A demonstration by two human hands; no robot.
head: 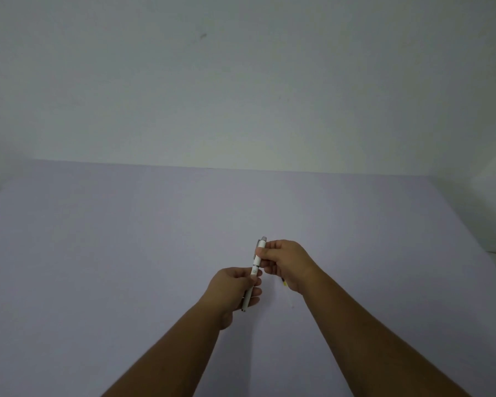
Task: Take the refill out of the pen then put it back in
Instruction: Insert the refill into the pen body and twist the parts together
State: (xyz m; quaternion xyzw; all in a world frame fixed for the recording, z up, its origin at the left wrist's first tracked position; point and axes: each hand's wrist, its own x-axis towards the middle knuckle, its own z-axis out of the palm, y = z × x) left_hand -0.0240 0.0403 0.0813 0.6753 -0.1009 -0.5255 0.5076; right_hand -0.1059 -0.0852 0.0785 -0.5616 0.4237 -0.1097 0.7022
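Both hands are raised above a plain pale lavender counter (126,253), holding one white pen (255,270) between them. The pen is slim and white, tilted so its capped end points up and away from the person and its lower end points back toward the left wrist. The upper part carries a greyish end piece and a thin clip along its left side; a narrow metallic ring marks the seam just below the right hand's fingers. The left hand (235,287) is closed around the lower barrel, whose dark-tipped end sticks out below its fingers. The right hand (285,262) pinches the upper part between thumb and fingers. A thin pale stick with a yellow and dark section (283,283) shows below the right hand; what it is cannot be told. A pale wall (241,81) rises behind the counter.
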